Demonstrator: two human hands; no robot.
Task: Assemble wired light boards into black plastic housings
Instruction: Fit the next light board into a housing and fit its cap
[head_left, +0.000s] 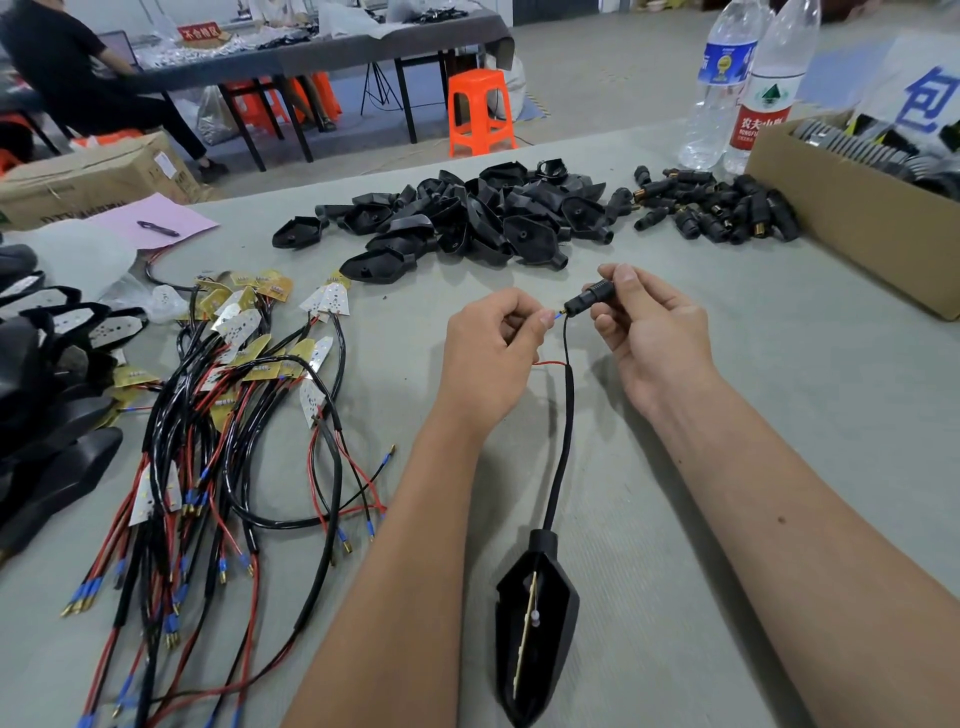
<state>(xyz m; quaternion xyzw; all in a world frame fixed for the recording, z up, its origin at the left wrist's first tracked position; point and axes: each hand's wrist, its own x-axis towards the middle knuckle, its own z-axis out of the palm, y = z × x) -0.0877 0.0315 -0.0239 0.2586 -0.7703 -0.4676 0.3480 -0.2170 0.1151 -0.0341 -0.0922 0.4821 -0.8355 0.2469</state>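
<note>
My right hand (649, 332) pinches a small black connector sleeve (589, 299) above the table. My left hand (493, 348) pinches the blue-tipped wire end (557, 315) right at the sleeve's mouth. From there a black sheathed cable (563, 441) runs down to a black plastic housing (535, 629) lying near the front edge, with a light board standing on edge inside it. A thin red wire (550, 363) branches off the cable beside my left hand.
A pile of empty black housings (467, 218) lies at the back centre, with loose black sleeves (717, 208) to its right. Wired light boards (234, 395) are tangled at the left. A cardboard box (841, 218) and two water bottles (743, 88) stand back right.
</note>
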